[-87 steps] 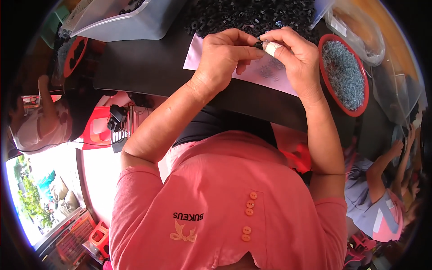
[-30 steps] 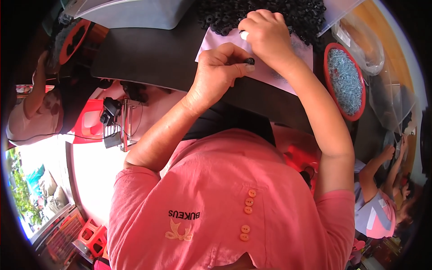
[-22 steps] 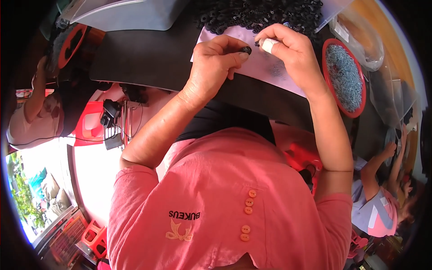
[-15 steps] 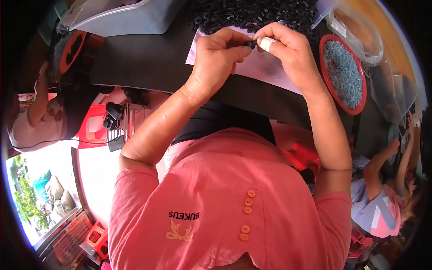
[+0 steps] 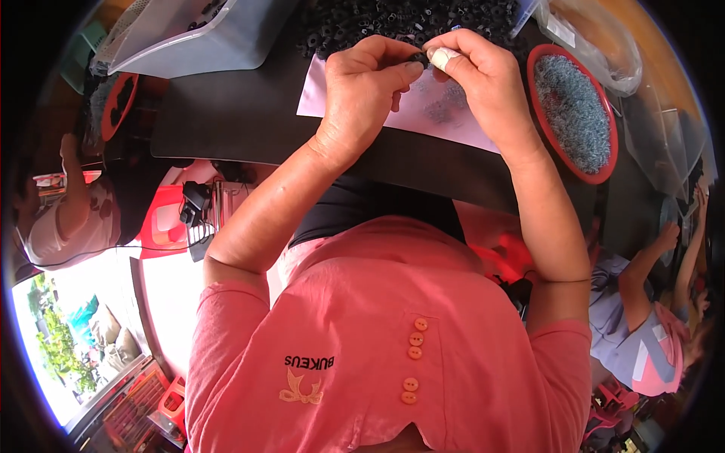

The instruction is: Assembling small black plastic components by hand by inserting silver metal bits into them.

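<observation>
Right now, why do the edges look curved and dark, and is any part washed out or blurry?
Head view: the fisheye lens bends the black table edge and leaves black corners. Daylight washes out the lower left. The left hand and right hand are sharp and evenly lit, pinching a small black part; the red dish near the rim looks squeezed.

From my headset view, a dark surface [image 5: 226, 113] carries a pale pink paper sheet [image 5: 453, 124], a heap of small black rings [image 5: 377, 19] along its far edge, and a red round tray [image 5: 604, 162] of grey metal bits at right. A translucent plastic bin [image 5: 219, 38] sits far left. Seated co-workers show at both edges.
</observation>
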`<state>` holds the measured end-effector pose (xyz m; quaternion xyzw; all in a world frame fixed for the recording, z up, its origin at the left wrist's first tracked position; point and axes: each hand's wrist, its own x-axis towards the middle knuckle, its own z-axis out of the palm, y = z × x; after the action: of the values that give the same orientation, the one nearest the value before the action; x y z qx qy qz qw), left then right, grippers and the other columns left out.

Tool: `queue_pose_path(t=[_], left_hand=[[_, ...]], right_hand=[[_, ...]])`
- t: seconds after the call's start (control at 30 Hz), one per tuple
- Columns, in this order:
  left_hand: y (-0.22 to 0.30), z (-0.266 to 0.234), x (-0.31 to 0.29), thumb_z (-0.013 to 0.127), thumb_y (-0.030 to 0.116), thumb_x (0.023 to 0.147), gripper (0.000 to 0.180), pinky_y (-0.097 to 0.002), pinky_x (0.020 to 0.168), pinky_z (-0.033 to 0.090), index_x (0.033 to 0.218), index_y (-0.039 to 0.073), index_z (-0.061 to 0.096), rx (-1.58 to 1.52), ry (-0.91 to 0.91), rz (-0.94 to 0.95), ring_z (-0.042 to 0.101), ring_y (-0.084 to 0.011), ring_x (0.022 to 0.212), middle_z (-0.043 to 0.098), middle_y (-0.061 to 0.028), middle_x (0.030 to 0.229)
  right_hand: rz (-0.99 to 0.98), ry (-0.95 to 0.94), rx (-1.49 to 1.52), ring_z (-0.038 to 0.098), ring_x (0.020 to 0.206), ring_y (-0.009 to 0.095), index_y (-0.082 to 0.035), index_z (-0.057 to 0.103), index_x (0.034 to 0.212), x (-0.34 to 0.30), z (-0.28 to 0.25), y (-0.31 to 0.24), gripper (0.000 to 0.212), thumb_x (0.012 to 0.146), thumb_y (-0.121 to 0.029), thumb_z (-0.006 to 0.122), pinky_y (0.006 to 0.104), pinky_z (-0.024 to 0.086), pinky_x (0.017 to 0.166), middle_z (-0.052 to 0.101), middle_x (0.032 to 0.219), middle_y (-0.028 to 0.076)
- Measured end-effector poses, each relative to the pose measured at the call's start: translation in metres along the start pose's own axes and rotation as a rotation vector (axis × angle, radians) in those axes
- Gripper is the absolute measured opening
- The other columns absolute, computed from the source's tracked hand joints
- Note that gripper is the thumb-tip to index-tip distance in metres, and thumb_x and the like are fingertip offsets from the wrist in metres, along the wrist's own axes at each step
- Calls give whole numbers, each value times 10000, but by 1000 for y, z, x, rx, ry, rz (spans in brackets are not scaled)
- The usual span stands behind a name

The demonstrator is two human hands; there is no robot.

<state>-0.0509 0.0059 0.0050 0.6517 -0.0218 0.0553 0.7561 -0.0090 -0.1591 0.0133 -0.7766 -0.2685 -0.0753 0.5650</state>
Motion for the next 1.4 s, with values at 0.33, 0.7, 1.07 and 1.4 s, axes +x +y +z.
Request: queue_pose_path(t=[0.33, 0.7, 1.07, 1.4], left_hand=[[-12, -2, 0, 684, 2, 855, 150, -222, 530, 459, 993, -53, 685, -46, 46, 6, 598, -113, 633, 665, -74, 772], [-15, -5, -3, 685, -2, 848, 111, -213, 507, 450, 954, -34, 684, 5, 87, 8, 591, -88, 616, 662, -52, 756], [-17, -5, -4, 666, 20, 874, 111, -190, 501, 435, 980, -5, 691, 19, 49, -4, 584, -66, 614, 681, -34, 775], [-19, -4, -5, 664, -54, 817, 90, -222, 547, 472, 905, -41, 652, -8, 47, 2, 573, -91, 609, 644, -52, 741]], right_hand=[[-90, 0, -209, 620, 629, 266, -22, 670, 944, -4, 9, 4, 96, 893, -65, 600, 362, 468, 588, 639, 706, 146], [-307, 58, -503, 643, 732, 361, 1, 626, 900, -6, 20, 1, 96, 811, -13, 593, 429, 505, 634, 669, 845, 162], [-322, 49, -499, 642, 721, 356, -10, 637, 904, -6, 18, 1, 114, 799, -13, 594, 425, 505, 623, 668, 832, 153], [-366, 70, -716, 661, 749, 324, -6, 643, 976, -13, 25, -2, 182, 804, 32, 599, 388, 524, 649, 665, 855, 151]])
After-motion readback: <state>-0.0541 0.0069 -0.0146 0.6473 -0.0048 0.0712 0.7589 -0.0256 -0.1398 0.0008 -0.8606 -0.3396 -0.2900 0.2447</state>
